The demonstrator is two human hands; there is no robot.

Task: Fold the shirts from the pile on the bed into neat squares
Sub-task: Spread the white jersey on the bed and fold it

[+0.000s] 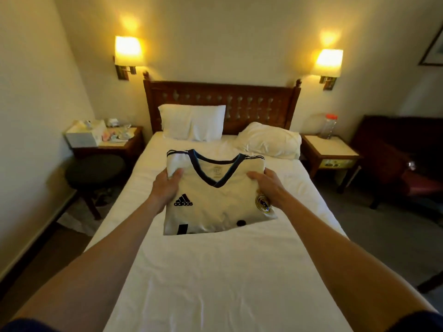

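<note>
A: Where is the shirt?

B: The folded white football jersey with a dark V-neck collar (215,188) is over the middle of the white-sheeted bed (215,271), held by both hands. The left hand (165,188) grips its left edge, thumb on top near the tucked sleeve. The right hand (266,185) clasps the right edge, thumb on top beside the round crest. I cannot tell whether the jersey's lower edge touches the sheet.

A: How much open room is there?

B: The near half of the sheet lies bare and smooth in front of the jersey. Behind it, a flat white pillow (193,122) leans against the carved dark wooden headboard (239,101), and a rumpled white pillow (269,140) lies at the far right corner, near the jersey's top right shoulder. The jersey sits well in from both side edges of the bed.

A: And beside the bed?

B: On the left, a round dark stool (94,170) stands close to the mattress edge, in front of a wooden nightstand (124,144). Another nightstand with a pale top (330,149) stands on the right.

A: Any containers?

B: A white tissue box (82,135) sits on the left nightstand among small items too blurred to name. A clear plastic jar with a red lid (328,127) stands on the right one; its contents are unclear.
</note>
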